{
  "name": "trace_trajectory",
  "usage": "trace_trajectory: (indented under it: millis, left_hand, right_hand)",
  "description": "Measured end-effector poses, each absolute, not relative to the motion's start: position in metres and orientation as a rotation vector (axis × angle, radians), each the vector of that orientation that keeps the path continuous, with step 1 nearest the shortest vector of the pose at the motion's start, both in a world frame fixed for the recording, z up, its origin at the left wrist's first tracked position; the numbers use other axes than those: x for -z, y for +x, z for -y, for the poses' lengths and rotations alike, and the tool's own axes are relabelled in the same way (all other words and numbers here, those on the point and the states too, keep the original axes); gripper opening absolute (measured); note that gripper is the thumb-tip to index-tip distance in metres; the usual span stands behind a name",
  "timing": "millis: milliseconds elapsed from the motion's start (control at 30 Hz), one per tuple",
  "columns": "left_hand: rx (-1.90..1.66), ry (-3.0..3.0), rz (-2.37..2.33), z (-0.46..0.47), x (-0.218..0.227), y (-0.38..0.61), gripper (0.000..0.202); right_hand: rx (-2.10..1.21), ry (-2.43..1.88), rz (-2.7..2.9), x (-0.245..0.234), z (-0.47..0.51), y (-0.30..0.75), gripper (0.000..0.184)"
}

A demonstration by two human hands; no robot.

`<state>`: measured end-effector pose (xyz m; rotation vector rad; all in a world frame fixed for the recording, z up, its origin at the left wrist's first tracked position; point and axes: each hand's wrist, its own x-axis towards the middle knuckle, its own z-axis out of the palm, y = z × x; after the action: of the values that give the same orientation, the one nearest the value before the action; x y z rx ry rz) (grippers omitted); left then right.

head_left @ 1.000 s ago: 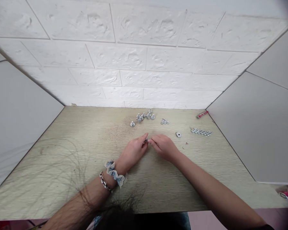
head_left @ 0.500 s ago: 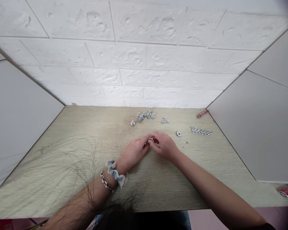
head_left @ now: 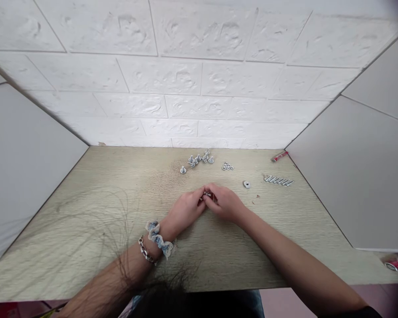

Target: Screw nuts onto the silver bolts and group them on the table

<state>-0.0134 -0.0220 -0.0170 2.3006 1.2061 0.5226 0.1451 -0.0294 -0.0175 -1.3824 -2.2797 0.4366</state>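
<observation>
My left hand (head_left: 185,209) and my right hand (head_left: 224,202) meet at the middle of the wooden table (head_left: 86,229), fingertips pinched together on a small metal bolt (head_left: 206,194). Both hands rest on the tabletop. The left wrist wears a chain bracelet and a lace scrunchie (head_left: 159,239). Behind the hands lies a cluster of assembled bolts (head_left: 199,159) and a small group of nuts (head_left: 227,166). To the right lie a single washer (head_left: 246,184) and a row of bare bolts (head_left: 279,180).
White brick wall at the back, grey panels on both sides. A red pen-like item (head_left: 279,156) lies at the far right corner. A red and white object (head_left: 396,263) sits off the table's right front. Loose hair hangs over the near left.
My right hand has closed in toward the left one, and the fingers have shifted around the small bolt. The loose parts on the table lie where they were.
</observation>
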Motion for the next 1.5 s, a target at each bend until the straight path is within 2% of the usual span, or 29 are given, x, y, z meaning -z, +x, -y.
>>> trace_trajectory:
  millis: [200, 633, 933, 1000, 1133, 1500]
  left_hand:
    - [-0.476, 2.304, -1.248, 0.022, 0.017, -0.013, 0.024]
    - [-0.530, 2.214, -1.198, 0.021, 0.014, -0.012, 0.030]
    - [-0.628, 2.213, -1.243, 0.021, 0.022, -0.012, 0.038]
    - [-0.632, 2.202, -1.266, 0.021, 0.022, -0.012, 0.039]
    - [-0.650, 2.173, -1.282, 0.019, 0.021, -0.012, 0.040]
    - [-0.675, 2.175, -1.343, 0.015, 0.024, -0.014, 0.041]
  right_hand:
    - [-0.547, -1.429, 2.262, 0.014, 0.030, 0.143, 0.009]
    - [-0.508, -1.406, 2.278, 0.015, 0.028, 0.144, 0.010]
    - [-0.306, -1.329, 2.281, 0.022, 0.026, 0.151, 0.039]
    - [-0.240, -1.295, 2.172, 0.020, 0.028, 0.151, 0.037]
    - [-0.204, -1.118, 2.064, 0.017, 0.030, 0.148, 0.012]
    - [-0.376, -0.933, 2.130, 0.025, 0.023, 0.146, 0.023]
